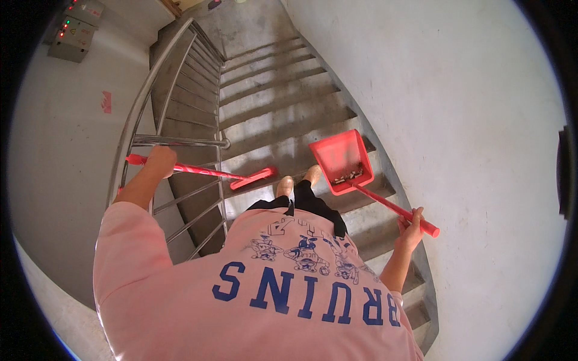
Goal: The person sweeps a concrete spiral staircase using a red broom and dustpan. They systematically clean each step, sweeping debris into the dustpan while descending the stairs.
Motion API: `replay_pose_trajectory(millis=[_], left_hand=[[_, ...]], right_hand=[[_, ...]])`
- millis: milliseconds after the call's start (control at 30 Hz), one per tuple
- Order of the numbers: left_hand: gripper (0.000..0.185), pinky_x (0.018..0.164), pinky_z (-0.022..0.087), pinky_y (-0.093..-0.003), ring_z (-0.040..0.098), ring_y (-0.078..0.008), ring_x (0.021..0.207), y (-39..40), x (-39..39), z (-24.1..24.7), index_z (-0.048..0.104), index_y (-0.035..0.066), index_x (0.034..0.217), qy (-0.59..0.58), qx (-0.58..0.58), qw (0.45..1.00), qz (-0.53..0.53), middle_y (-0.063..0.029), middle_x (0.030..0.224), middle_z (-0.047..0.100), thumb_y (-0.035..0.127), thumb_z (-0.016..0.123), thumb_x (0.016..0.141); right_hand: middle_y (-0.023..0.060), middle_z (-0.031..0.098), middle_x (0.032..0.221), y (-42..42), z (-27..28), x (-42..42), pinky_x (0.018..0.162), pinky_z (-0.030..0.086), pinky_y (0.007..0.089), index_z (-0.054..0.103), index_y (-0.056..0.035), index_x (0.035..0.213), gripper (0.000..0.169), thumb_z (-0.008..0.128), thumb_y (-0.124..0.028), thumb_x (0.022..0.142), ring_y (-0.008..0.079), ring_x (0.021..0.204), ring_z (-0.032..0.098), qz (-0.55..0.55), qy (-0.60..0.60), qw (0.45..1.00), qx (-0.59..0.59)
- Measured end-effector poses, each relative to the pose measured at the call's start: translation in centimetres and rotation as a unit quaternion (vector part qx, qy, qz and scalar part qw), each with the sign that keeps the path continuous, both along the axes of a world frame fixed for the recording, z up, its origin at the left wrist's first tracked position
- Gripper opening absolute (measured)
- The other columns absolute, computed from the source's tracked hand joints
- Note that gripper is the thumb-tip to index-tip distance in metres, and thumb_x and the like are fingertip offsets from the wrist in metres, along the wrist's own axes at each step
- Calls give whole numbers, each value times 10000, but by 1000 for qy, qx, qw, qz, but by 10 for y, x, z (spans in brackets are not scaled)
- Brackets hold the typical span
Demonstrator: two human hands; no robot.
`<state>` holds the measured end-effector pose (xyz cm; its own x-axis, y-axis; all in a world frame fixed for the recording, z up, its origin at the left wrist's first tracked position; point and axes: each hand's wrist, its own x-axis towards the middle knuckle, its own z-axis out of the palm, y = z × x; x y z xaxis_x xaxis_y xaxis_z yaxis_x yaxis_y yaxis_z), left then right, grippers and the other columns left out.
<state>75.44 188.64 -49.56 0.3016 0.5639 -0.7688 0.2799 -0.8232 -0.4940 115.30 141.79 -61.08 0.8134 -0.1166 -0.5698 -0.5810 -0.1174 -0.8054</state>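
Note:
My left hand (161,161) is closed round the red handle of a broom (203,171), close to the handle's top end and beside the metal railing. The broom's narrow red head rests on a stair tread, left of my shoes. In my right hand (412,228) is the upper end of the handle of a long-handled red dustpan (339,153). The pan hangs over the steps to the right of my shoes, its wide edge turned away from me. Small bits of debris and dark dust (350,176) lie in it near the handle.
Concrete stairs (271,108) run down ahead of me to a landing (255,27). A stainless steel railing (135,108) with bars borders them on the left, a white wall (474,135) on the right. Metal boxes (74,38) with small lights hang on the left wall.

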Motion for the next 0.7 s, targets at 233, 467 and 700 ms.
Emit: replay_pose_trajectory(millis=[233,467,700], left_hand=[[180,728,486,-359,613,-238,887,16,-7,-22,674,101,851,32,-2,999,21,-91,917,644,146,585,701],[226,753,488,-350,604,-228,932,20,-33,-33,659,102,932,53,92,985,139,-94,977,632,135,577,724],[199,734,497,-341,613,-236,904,18,-22,-31,662,98,902,22,121,985,118,-89,952,637,130,580,724]], right_hand=[[50,559,788,18,6,-6,544,460,223,537,-9,987,448,594,-413,802,113,595,539,27,7,1000,-6],[25,510,693,5,-2,-33,522,417,203,520,-15,882,360,595,-361,817,94,553,490,-3,-37,999,27],[39,540,723,-18,1,-38,540,442,217,519,-21,896,374,583,-382,821,106,592,531,-3,-34,999,32]])
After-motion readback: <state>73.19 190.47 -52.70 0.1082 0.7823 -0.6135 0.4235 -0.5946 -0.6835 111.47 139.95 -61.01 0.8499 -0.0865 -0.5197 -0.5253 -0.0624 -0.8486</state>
